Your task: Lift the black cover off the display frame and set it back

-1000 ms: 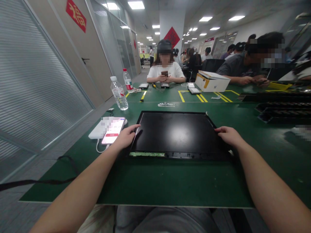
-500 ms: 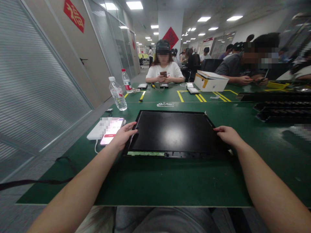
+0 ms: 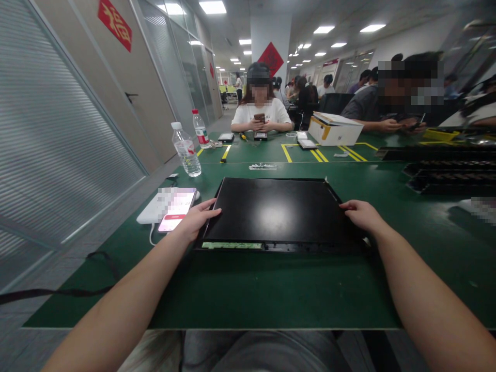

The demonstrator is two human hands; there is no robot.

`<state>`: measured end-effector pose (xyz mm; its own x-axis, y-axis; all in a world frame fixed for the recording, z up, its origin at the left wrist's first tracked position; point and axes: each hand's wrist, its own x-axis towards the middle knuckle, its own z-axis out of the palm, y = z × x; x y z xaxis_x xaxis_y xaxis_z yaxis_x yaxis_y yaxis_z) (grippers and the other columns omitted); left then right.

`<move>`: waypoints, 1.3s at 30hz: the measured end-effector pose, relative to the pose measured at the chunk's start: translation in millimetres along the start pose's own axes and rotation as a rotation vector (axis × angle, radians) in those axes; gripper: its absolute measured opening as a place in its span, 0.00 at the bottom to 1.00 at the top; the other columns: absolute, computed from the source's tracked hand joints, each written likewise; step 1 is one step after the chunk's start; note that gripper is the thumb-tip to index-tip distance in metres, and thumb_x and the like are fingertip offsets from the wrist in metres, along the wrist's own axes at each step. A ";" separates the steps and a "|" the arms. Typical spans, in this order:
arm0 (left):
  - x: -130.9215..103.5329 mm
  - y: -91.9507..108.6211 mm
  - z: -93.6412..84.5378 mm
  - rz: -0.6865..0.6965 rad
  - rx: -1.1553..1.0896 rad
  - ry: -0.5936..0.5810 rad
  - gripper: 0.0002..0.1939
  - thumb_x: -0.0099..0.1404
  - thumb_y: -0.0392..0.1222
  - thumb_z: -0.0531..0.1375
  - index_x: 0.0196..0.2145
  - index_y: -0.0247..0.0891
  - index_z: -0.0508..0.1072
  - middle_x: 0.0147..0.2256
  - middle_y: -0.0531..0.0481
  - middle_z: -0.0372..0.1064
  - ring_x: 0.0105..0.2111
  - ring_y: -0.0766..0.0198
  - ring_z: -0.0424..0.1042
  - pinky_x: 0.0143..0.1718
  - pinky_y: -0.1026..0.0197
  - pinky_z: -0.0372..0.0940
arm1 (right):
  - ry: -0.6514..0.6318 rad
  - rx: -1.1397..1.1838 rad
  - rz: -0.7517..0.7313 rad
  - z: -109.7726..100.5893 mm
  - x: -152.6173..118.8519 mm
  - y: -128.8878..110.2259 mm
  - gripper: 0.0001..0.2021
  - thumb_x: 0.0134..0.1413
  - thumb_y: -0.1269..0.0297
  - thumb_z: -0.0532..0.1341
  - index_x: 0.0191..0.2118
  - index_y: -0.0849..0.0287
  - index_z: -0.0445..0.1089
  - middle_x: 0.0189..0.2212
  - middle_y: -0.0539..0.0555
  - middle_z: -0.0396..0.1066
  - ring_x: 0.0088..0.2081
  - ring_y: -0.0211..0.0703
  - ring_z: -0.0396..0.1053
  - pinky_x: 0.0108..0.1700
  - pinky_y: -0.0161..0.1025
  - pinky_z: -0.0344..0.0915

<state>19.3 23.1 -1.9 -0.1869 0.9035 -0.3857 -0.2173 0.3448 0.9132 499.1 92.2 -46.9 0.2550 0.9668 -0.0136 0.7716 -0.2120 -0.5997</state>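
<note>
A black, glossy display panel [image 3: 248, 206] lies flat before me over a thin black frame [image 3: 336, 192]. A strip of green circuit board [image 3: 232, 245] shows along its near edge, on the left. My left hand [image 3: 197, 219] grips the panel's left edge, thumb on the top face and the other fingers at the side. At the opposite edge my right hand [image 3: 358, 214] is closed, thumb and fingers pinching the rim; its lower fingers are partly hidden. On the left the panel sits slightly above the frame.
To the left lie a lit phone [image 3: 177, 209] and a white box-like device [image 3: 149, 209] with a cable. Behind them stand two bottles, one of water [image 3: 186, 152]. A white carton [image 3: 336, 129] and dark metal strips [image 3: 445, 175] are at the right. A person [image 3: 260, 108] sits opposite.
The panel's left side has lifted slightly and shifted within the frame, with my left hand on it. My right hand stays at the right edge.
</note>
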 end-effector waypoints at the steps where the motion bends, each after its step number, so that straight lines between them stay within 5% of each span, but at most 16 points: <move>1: 0.1 0.1 0.2 -0.003 0.003 0.001 0.37 0.60 0.23 0.66 0.66 0.35 0.67 0.37 0.41 0.83 0.24 0.58 0.81 0.29 0.59 0.79 | -0.003 0.002 0.002 -0.3 -0.3 -0.7 0.17 0.47 0.78 0.60 0.41 0.58 0.80 0.37 0.56 0.80 0.39 0.46 0.76 0.45 0.39 0.69; 39: -8.5 6.9 2.9 0.108 -0.049 -0.009 0.35 0.57 0.22 0.65 0.62 0.35 0.71 0.45 0.40 0.83 0.43 0.50 0.83 0.40 0.58 0.79 | 0.002 -0.025 -0.005 -2.7 -5.2 -8.5 0.18 0.45 0.78 0.60 0.41 0.59 0.81 0.35 0.56 0.80 0.37 0.46 0.76 0.44 0.39 0.69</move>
<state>22.2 18.6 8.1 -0.2031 0.9371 -0.2838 -0.2430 0.2325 0.9417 492.7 88.6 -39.6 0.2521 0.9676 -0.0092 0.7875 -0.2107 -0.5792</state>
